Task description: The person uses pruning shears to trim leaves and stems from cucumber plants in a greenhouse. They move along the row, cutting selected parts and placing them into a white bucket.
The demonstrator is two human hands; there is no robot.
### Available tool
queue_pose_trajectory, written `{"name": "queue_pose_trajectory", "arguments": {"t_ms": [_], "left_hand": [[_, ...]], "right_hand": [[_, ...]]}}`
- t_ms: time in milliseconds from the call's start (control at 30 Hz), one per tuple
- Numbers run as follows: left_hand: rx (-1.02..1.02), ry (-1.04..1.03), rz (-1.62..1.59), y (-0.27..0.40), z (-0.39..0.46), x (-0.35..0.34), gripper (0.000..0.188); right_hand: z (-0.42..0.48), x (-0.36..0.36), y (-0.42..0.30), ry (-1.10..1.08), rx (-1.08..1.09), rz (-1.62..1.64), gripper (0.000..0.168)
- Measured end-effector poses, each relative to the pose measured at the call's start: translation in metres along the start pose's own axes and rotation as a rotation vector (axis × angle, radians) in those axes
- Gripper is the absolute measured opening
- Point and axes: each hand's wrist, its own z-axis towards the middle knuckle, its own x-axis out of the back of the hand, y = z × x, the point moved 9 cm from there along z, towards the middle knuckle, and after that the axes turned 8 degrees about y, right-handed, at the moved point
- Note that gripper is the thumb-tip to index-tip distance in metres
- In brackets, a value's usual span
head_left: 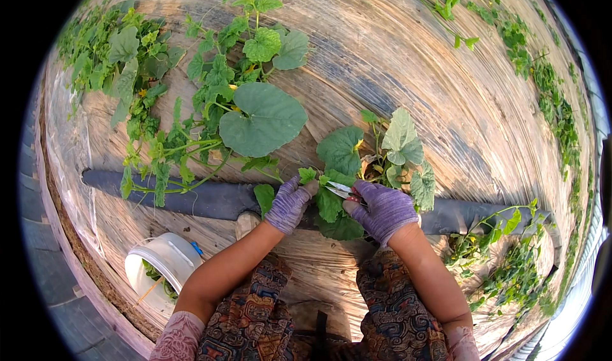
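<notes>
My left hand (pixel 290 203), in a purple knit glove with bare fingertips, pinches a vine shoot with a small green leaf (pixel 307 175). My right hand (pixel 381 209), gloved the same way, holds red-handled scissors (pixel 340 190) whose pale blades point left towards the shoot. How far the blades are apart is hard to tell. Broad leaves (pixel 340 151) of a vine plant with yellow flowers stand just beyond my hands, and more leaves hang below the scissors. A very large round leaf (pixel 264 119) lies up and to the left.
A dark flat hose or tube (pixel 213 199) runs across under the vines. A white plastic bucket (pixel 184 258) with cut greenery inside lies tilted at lower left. Wrinkled plastic film (pixel 382 40) covers the ground. More vines grow at upper left (pixel 95 59) and right (pixel 519 270).
</notes>
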Motion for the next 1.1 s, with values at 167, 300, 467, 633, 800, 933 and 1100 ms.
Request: {"name": "queue_pose_trajectory", "arguments": {"t_ms": [167,300,467,633,800,933,1100], "left_hand": [[-0.001,-0.011,-0.041,0.0,-0.001,-0.004,0.034],[-0.016,-0.015,-0.011,-0.001,-0.001,-0.003,0.034],[-0.028,0.003,0.003,0.003,-0.003,-0.004,0.032],[-0.022,0.025,0.048,0.003,-0.003,-0.006,0.028],[-0.023,0.022,0.051,0.002,-0.002,-0.003,0.028],[-0.022,0.026,0.064,0.003,-0.003,-0.005,0.027],[-0.049,0.032,0.157,0.004,-0.003,-0.003,0.027]], "right_hand": [[0.001,0.003,-0.005,0.014,0.022,-0.008,0.033],[0.001,0.007,-0.008,0.057,0.041,-0.037,0.031],[0.001,0.01,-0.012,0.103,0.089,-0.093,0.03],[0.002,0.012,-0.013,0.164,0.134,-0.15,0.028],[0.004,0.007,-0.011,0.122,0.094,-0.167,0.029],[0.005,0.007,-0.011,0.106,0.091,-0.172,0.029],[0.004,0.007,-0.012,0.095,0.089,-0.174,0.028]]}}
